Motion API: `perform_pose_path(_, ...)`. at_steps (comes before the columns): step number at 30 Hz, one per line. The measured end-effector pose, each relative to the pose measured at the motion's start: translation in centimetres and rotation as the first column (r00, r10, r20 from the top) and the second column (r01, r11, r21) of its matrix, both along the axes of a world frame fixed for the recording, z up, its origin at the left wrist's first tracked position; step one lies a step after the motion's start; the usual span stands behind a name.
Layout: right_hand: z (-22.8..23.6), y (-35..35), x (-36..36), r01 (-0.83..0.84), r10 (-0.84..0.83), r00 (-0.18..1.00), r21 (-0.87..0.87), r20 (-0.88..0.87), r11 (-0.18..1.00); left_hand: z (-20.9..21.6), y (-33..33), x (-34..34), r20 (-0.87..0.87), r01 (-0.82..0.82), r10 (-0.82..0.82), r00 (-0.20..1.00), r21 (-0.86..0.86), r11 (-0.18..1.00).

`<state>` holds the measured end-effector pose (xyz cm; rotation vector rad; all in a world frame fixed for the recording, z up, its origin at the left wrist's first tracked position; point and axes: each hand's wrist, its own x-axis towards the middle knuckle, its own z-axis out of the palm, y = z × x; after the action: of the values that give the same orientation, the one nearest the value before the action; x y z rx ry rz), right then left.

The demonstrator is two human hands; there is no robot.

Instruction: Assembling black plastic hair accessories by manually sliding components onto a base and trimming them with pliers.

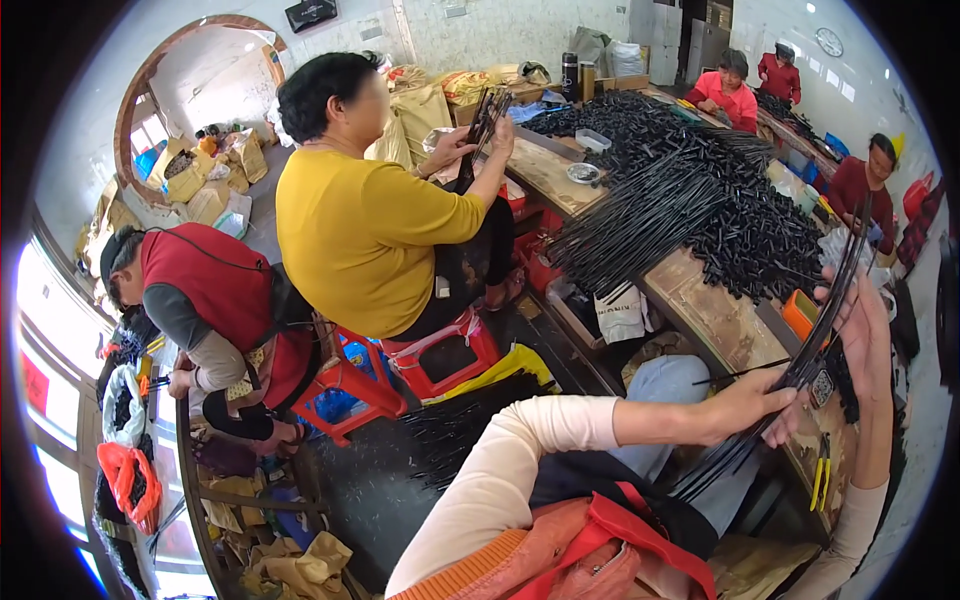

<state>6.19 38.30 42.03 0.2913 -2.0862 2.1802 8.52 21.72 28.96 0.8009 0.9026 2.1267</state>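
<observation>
Across the front right runs a bundle of long, thin black rods [822,335], slanting from over my lap up past the table edge. My left hand [752,402] is closed round its lower part, the fingers wrapped about the rods. Higher up, my right hand [862,312] has the bundle between thumb and fingers, its palm turned toward the rods. The lower ends fan out over my leg in blue-grey trousers [665,385]. Yellow-handled pliers [821,472] lie on the table's near edge below my hands.
A wooden table [705,310] bears a large heap of black rods and short pieces [690,165]. An orange container [800,314] stands near my hands. To the left, a person in yellow [370,230] holds rods on a red stool [445,345]; another person [215,290] bends forward. Several people work beyond.
</observation>
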Motion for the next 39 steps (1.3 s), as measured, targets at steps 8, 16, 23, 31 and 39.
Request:
perform_pose_path(8, -4.7, 0.5, 2.2, -0.248, 0.233, 0.949, 0.046, 0.211, 0.968, -2.8, -0.1, 2.2, -0.027, -0.042, 0.040, 0.999, -0.077, 0.996)
perform_pose_path(16, -4.0, 2.9, 2.4, -0.171, 0.170, 0.985, 0.081, 0.008, 0.982, 2.1, -0.8, 1.6, -0.043, 0.015, -0.016, 0.999, -0.029, 0.999)
perform_pose_path(23, -4.3, 4.1, 1.9, -0.123, 0.122, 0.991, -0.015, -0.056, 0.992, 1.2, 2.2, 0.7, 0.002, -0.015, 0.015, 1.000, -0.064, 0.998)
perform_pose_path(31, -4.4, 3.6, 4.7, -0.023, 0.034, 0.997, -0.155, 0.066, 0.988, -2.6, 1.7, 5.3, 0.018, 0.044, -0.042, 0.999, -0.137, 0.990)
perform_pose_path(39, -3.0, 3.1, 2.9, -0.033, 0.033, 0.998, -0.006, 0.046, 0.999, 1.1, 3.1, 1.1, -0.029, -0.164, 0.163, 0.986, -0.049, 0.985)
